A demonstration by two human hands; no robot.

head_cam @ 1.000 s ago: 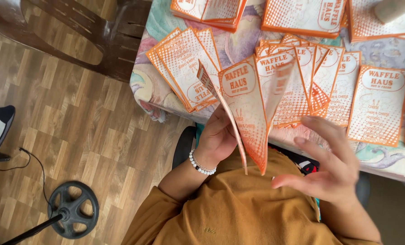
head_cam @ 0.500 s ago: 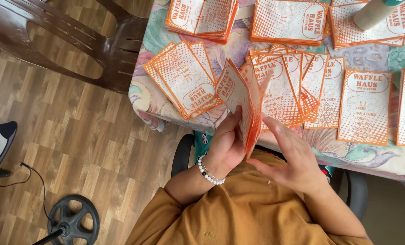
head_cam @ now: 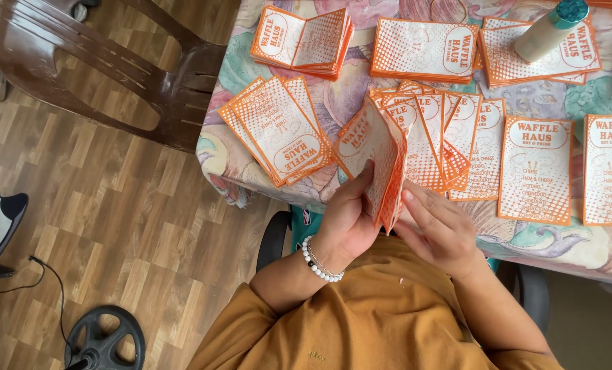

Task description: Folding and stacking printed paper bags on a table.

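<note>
Orange-and-white printed paper sleeves cover the floral tablecloth: one stack with its top sleeve folded open at the far left, a flat stack beside it, and another stack under a white bottle with a teal cap. Nearer, a fanned pile sits at the table's left edge, an overlapping spread in the middle, and two single sleeves lie flat to the right. Each has a dotted orange pattern and an oval label patch.

The folded sleeve stands on edge just above the table's near edge, creased into a narrow wedge. The left hand, a white bead bracelet at its wrist, grips the sleeve from the left, thumb on the front face. The right hand presses flat fingers against its right side. A brown plastic chair stands to the left on the wood floor.
</note>
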